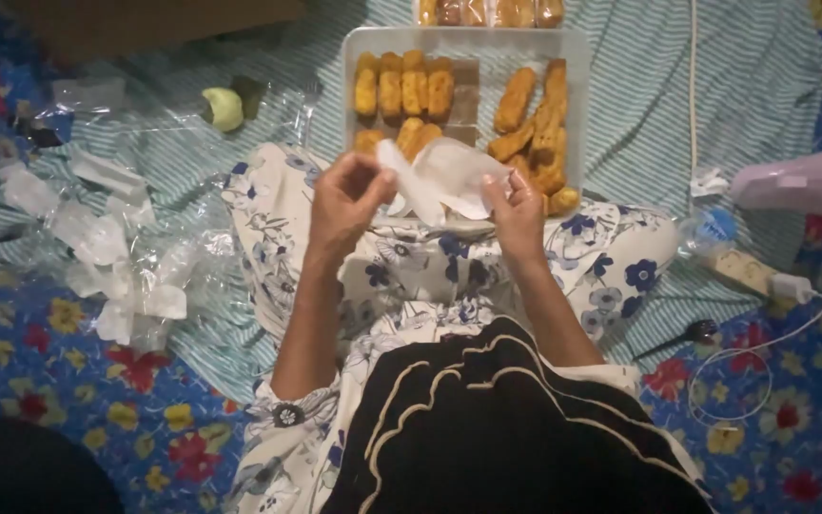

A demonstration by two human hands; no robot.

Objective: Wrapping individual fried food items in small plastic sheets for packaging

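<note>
a thin clear plastic bag (444,181) is held up over the lap, just in front of a white tray (577,57). one edge of the bag is pinched between thumb and fingertips of the left hand (346,195), and the opposite edge is pinched by the right hand (518,209), so the bag is stretched between them. fried golden sticks (401,90) are laid in rows on the tray. a heap of empty clear bags (107,247) is spread on the striped cloth (763,86) to the left. a pale green ball (225,108) is seen beyond it.
</note>
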